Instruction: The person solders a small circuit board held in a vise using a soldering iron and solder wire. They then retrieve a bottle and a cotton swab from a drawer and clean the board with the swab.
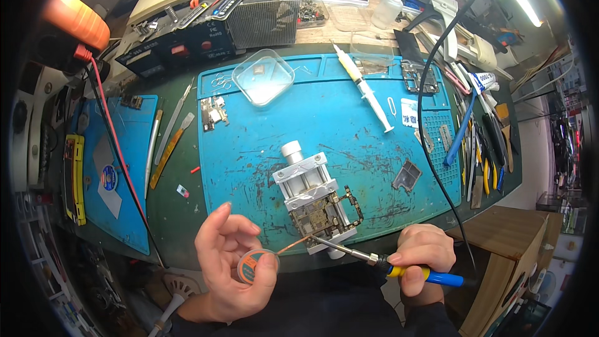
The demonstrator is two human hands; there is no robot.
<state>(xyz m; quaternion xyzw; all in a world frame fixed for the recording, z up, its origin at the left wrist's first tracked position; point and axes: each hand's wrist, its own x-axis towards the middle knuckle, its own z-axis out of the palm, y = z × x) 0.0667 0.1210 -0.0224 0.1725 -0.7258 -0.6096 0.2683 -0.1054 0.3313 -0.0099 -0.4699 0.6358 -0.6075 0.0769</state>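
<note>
My left hand [234, 268] holds a small round spool of copper desoldering braid [254, 266] between thumb and fingers. A strand of the braid [293, 245] runs from it to the near edge of a phone circuit board [318, 213]. That board is clamped in a silver metal holder [306, 178] with a round knob. My right hand [424, 261] grips a soldering iron [399, 270] with a blue and yellow handle. The iron's tip meets the board's lower edge, beside the braid's end; whether it presses on the braid is too small to tell.
Under the holder lies a blue work mat [249, 168]. Beyond it rest a clear plastic box [263, 77] and a syringe [365, 90]. Tweezers and other tools [483, 143] line the right side. A black cable [440, 175] hangs down beside my right hand.
</note>
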